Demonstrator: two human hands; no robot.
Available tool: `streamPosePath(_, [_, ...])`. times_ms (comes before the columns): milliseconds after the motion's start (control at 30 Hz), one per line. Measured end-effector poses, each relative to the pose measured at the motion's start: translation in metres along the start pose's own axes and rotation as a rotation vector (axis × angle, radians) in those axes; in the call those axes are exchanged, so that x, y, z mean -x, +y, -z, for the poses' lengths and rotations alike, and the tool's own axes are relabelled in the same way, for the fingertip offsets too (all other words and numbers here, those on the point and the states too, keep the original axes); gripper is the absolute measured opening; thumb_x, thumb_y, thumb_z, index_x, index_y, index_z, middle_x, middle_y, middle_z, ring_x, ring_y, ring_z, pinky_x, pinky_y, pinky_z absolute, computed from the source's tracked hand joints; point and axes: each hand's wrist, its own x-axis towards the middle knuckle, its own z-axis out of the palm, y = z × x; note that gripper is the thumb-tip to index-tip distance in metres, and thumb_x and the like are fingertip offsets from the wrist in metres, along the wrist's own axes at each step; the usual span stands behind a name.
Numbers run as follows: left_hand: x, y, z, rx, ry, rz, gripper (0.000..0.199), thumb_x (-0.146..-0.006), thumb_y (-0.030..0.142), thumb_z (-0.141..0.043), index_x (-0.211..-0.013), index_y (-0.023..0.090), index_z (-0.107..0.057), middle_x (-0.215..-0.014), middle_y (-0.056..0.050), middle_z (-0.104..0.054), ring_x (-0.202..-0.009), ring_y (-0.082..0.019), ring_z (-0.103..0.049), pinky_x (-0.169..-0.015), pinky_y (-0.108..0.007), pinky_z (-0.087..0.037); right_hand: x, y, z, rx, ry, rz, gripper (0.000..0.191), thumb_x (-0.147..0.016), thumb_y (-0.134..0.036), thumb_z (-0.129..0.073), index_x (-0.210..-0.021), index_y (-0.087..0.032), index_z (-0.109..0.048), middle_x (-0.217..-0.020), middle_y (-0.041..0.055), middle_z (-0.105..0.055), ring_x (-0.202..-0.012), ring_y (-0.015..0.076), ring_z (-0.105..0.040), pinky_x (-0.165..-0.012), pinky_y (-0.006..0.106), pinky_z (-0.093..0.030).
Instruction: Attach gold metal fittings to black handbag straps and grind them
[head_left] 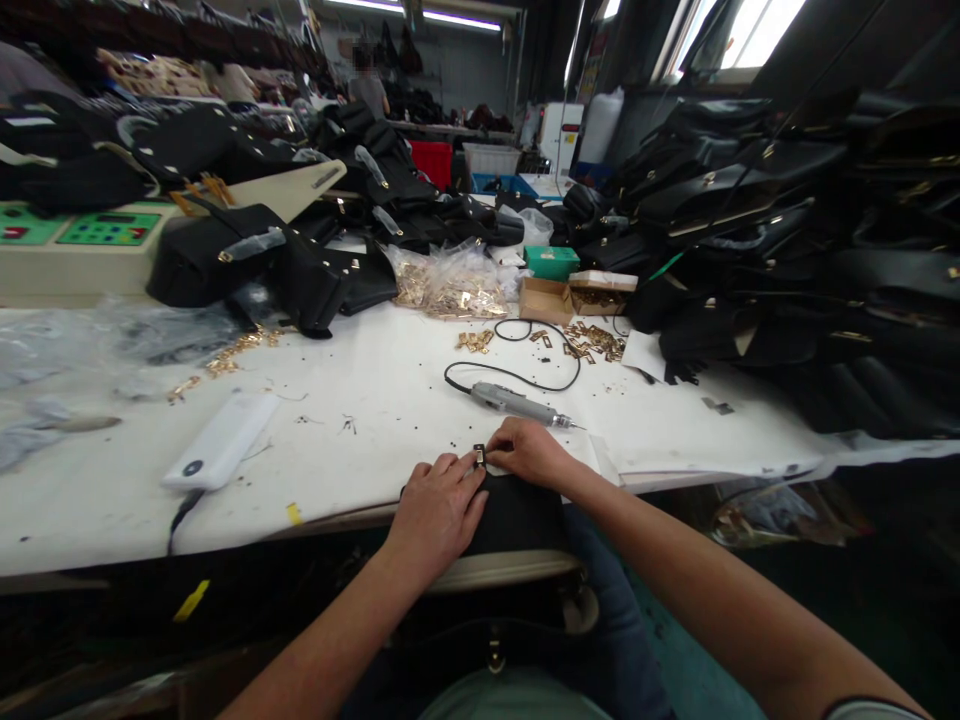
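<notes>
My left hand (pixel 435 505) lies across the black bag (pixel 521 520), fingertips up against a small metal fitting (pixel 479 456) at its far edge; I can't tell whether they grip the bag or only press on it. My right hand (pixel 529 452) comes in from the right, thumb and fingertips drawn together beside the fitting. Whether something tiny is pinched there, I can't tell.

The bag sits at the near edge of the white table (pixel 390 350), over my lap. I judge that I am placing or lining up the fitting. The next move seems to call for the left fingers to hold it square while the right ones work finely; a slip could turn it askew.

Just beyond my right hand lies the grey electric screwdriver (pixel 514 402), tip to the right, its black cord (pixel 577 370) looping away. Farther off are loose metal pieces (pixel 592 343) and an open cardboard box (pixel 545 303).

My fingers cover part of the fitting, and its underside is hidden. The screwdriver's thin tip is hard to make out. At far right, the dark bags (pixel 720 220) merge together and run out of view.
</notes>
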Motion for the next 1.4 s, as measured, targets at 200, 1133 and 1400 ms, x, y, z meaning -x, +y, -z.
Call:
streamPosePath(200, [0.002, 0.0, -0.001, 0.013, 0.011, 0.001, 0.028, -0.097, 0.029, -0.054, -0.122, 0.023, -0.066, -0.139, -0.007, -0.063, -0.117, -0.029, -0.057, -0.086, -0.046, -0.045, -0.003, -0.002, 0.005, 0.124, -0.091, -0.007, 0.009, -0.083, -0.019, -0.07, -0.087, -0.02, -0.078, -0.085, 0.0038, -0.07, -0.081, 0.0179, -0.062, -0.074, 0.026, -0.042])
streamPosePath(1133, [-0.001, -0.018, -0.019, -0.092, 0.176, -0.09, 0.032, -0.095, 0.028, -0.053, -0.12, 0.027, -0.072, -0.133, -0.005, -0.069, -0.113, -0.028, -0.062, -0.082, -0.04, -0.048, 0.003, -0.021, 0.017, 0.456, -0.093, -0.001, 0.023, -0.091, -0.033, -0.056, -0.104, -0.023, -0.073, -0.106, 0.0062, -0.075, -0.09, 0.0216, -0.069, -0.068, 0.028, -0.046])
streamPosePath(1400, [-0.003, -0.042, -0.044, -0.17, 0.257, -0.197, 0.036, -0.089, 0.031, -0.057, -0.122, 0.031, -0.072, -0.133, 0.001, -0.069, -0.108, -0.026, -0.067, -0.078, -0.038, -0.053, 0.005, 0.003, 0.067, 0.318, 0.077, -0.169, 0.026, -0.082, -0.03, -0.064, -0.104, -0.029, -0.076, -0.098, -0.0008, -0.078, -0.09, 0.0202, -0.07, -0.074, 0.027, -0.046])
